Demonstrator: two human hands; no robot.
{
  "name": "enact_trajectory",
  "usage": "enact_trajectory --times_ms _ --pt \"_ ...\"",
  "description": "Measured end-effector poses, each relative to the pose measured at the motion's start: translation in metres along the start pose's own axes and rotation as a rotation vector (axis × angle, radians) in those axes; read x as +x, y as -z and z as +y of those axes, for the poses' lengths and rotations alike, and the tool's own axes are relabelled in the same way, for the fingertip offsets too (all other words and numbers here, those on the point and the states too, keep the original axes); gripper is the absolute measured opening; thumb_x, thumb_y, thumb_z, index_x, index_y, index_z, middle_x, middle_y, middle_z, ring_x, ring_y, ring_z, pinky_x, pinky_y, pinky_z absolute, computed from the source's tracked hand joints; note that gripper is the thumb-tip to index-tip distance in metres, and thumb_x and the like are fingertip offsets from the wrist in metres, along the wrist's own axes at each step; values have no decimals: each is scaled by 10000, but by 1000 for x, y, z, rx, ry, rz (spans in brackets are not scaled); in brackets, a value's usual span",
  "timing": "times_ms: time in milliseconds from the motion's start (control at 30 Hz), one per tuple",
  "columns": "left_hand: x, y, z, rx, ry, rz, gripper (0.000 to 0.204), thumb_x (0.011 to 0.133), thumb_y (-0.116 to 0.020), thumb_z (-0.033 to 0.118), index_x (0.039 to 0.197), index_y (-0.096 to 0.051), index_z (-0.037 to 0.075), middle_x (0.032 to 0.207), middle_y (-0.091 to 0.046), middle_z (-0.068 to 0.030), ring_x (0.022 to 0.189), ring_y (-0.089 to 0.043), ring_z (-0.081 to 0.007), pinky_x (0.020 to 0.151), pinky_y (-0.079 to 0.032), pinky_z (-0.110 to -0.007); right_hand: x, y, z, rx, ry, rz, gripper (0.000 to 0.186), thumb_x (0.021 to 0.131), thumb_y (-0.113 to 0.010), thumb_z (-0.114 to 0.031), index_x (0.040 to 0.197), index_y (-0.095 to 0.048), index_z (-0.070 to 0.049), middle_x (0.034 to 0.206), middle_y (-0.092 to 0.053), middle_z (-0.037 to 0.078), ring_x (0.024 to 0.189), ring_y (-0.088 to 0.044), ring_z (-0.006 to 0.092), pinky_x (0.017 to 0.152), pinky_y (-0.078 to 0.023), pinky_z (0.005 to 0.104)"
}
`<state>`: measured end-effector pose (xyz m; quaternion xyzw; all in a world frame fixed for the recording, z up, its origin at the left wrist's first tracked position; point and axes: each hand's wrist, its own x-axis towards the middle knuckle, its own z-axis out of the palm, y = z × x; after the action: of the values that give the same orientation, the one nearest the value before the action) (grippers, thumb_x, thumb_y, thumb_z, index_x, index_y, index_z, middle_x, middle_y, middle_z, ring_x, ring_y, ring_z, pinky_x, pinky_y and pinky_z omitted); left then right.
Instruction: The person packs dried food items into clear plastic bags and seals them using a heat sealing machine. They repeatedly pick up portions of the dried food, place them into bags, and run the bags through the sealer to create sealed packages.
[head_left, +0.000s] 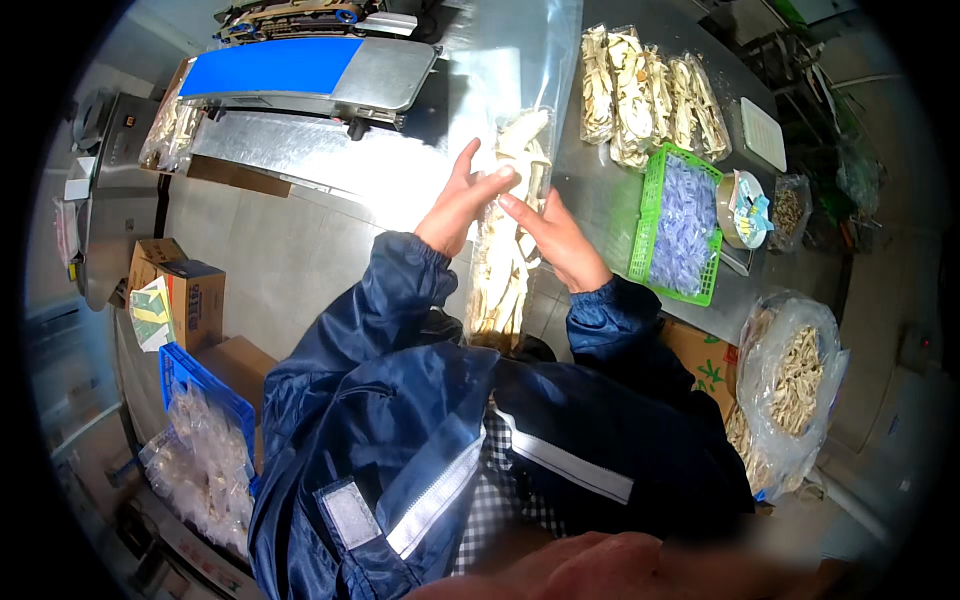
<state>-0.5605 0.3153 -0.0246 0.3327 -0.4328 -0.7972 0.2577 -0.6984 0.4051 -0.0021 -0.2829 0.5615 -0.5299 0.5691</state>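
Note:
A long clear plastic bag of cream-coloured dried slices point(505, 265), which look like dried mushrooms, stands lengthwise in front of my body. From its left side my left hand point(460, 203) grips it, thumb laid across the front and one finger sticking up. My right hand point(565, 240) holds the right side, its thumb pressing on the plastic just below the other thumb. Behind the bag, the fingers of both hands are partly hidden. The upper end leans over the metal table, where clear plastic film point(540, 50) lies.
Filled bags of slices point(650, 95) lie at the far right, near a green basket point(640, 225) of small translucent packets and a tape roll point(735, 235). A blue-belted machine point(270, 70) stands far left. Cardboard boxes point(195, 300), a blue crate point(210, 385) and a large open bag point(800, 370) flank me.

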Motion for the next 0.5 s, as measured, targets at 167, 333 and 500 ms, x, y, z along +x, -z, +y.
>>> enact_trajectory --times_ms 167,333,500 --pt "3 -2 14 -176 -60 -85 603 978 -650 273 1454 -412 -12 1296 -605 -114 1154 -598 -182 959 -492 -310 14 28 -24 -86 -79 -188 691 1000 -634 -426 1485 -396 6 1397 -549 129 1288 -497 160 1102 -377 315" --pt "7 0 8 -153 -54 -106 537 984 -645 288 1407 -463 13 1286 -602 -102 1225 -544 -177 1080 -410 -369 49 17 -1 354 -46 -72 720 996 -649 -421 1472 -387 52 1426 -534 108 1315 -489 163 1098 -385 298" --pt "-20 9 -15 -94 38 15 635 999 -614 380 1486 -369 54 1370 -538 -87 1220 -553 -185 1021 -478 -365 29 -1 17 294 -74 -121 701 1014 -605 -452 1506 -381 -6 1438 -521 86 1326 -472 160 1117 -361 302"
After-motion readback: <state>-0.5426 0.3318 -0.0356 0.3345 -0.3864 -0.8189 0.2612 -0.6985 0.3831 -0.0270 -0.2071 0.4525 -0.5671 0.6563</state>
